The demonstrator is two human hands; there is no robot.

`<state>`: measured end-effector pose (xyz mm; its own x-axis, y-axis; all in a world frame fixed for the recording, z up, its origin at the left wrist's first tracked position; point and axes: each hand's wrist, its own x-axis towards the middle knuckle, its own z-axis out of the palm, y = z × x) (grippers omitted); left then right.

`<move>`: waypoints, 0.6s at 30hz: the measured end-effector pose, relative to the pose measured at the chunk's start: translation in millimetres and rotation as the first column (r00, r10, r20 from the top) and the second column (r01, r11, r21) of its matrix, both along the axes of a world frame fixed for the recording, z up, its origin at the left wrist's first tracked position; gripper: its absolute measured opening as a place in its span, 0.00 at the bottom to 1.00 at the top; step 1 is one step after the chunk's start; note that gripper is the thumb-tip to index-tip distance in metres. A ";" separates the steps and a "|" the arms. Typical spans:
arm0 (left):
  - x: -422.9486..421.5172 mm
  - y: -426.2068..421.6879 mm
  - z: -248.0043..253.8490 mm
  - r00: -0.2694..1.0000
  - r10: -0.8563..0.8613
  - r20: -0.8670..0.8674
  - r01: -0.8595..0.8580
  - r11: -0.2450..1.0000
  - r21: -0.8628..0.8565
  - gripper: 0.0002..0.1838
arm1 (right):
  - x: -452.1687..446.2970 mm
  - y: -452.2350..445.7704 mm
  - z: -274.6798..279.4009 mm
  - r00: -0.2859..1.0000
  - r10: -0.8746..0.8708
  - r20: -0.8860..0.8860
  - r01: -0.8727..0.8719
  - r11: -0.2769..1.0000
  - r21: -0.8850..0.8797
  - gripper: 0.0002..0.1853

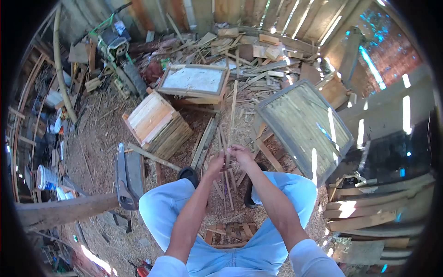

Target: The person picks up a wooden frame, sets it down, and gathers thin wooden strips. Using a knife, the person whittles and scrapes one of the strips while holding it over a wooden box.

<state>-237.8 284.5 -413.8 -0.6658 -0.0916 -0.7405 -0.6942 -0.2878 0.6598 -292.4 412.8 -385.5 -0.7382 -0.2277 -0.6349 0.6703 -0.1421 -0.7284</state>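
Note:
Between my knees, my left hand (216,163) and my right hand (241,155) are close together, fingers closed on a thin wooden strip (234,104). The strip points away from me, its far end near the scrap pile. Where exactly the fingers grip it is hard to make out at this size. Below my hands, several loose thin strips (229,187) lie on the dirt floor. Beyond my left hand stands a wooden box (159,122) made of slats. A slatted panel with a dark frame (304,129) leans to the right of my right hand.
A handsaw (122,173) rests at the left against a thick beam (69,210). A white-topped wooden box (194,79) stands ahead, with a scrap wood pile (258,53) behind it. A white bucket (46,177) is at far left; stacked boards (378,203) lie at right.

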 end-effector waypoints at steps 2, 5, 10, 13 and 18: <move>-3.9 7.4 78.7 0.976 -0.165 -0.142 0.158 0.986 -0.057 0.19 | -10.3 6.2 18.4 0.998 -0.010 -0.057 0.006 0.997 -0.074 0.24; -10.1 0.5 113.3 0.907 -0.225 -0.357 0.146 0.961 -0.235 0.13 | -17.5 10.9 84.0 0.998 0.038 -0.054 -0.040 0.998 -0.046 0.23; -51.1 17.3 204.9 0.856 -0.149 -0.496 -0.083 0.906 -0.416 0.06 | -54.4 58.4 128.8 0.929 0.171 -0.328 -0.123 0.979 0.160 0.17; -65.1 46.8 277.1 0.795 -0.279 -0.538 -0.233 0.680 -0.696 0.07 | -69.0 119.7 145.5 0.773 0.215 -0.597 0.068 0.907 0.415 0.15; -93.6 119.4 331.1 0.061 -0.723 -0.688 -0.746 0.425 -0.512 0.04 | -69.9 241.9 163.8 0.699 0.411 -0.585 0.470 0.351 0.810 0.14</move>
<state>-331.5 403.9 -82.8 -0.4632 0.0388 0.8854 0.6097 0.7390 0.2865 -362.3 654.7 -221.6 -0.9652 0.1503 0.2140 0.0097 0.8384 -0.5450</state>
